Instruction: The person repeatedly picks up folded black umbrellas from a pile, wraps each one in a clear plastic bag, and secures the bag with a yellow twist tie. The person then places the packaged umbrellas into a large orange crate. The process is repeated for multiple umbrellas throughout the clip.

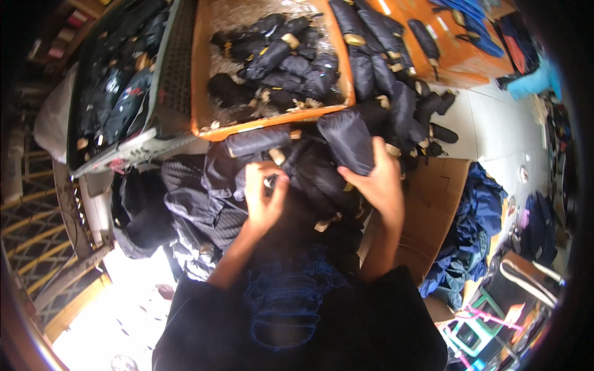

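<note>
My right hand (378,182) grips a folded black umbrella (348,137) by its side, thumb and fingers around the cloth. The umbrella is tilted, its far end at the orange box's near rim. To its left, my left hand (265,196) is closed in a pinch; what sits between its fingertips is too small to name. Beneath and around both hands lies a heap of loose black cloth (312,170) and other umbrellas. One rolled umbrella (258,142) with a pale handle lies just beyond my left hand.
Ahead stands an orange box (272,123) holding several black umbrellas. A dark crate (176,68) full of them is at left. More umbrellas (378,37) pile at right. An open cardboard box (433,213) and blue cloth (473,216) are near my right arm.
</note>
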Demonstrator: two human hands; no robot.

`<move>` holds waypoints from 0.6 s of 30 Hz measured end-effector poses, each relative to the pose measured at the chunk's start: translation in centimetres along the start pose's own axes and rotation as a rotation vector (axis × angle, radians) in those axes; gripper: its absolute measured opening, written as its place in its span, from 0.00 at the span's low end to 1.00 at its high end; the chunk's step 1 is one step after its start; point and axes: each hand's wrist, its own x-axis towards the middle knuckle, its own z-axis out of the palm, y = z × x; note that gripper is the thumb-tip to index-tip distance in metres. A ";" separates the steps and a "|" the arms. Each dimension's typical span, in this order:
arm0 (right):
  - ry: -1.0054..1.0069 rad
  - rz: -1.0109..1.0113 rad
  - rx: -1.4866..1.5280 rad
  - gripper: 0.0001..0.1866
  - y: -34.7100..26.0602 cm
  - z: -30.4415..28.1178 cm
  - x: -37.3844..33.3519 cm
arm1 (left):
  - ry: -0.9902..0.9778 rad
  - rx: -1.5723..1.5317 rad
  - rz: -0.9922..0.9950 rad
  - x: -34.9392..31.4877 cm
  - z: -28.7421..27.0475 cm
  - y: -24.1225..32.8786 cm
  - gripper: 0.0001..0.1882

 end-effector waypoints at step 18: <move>-0.093 -0.502 -0.193 0.22 -3.8 6.7 0.4 | -0.010 0.565 -0.383 -0.5 -12.6 -10.6 0.22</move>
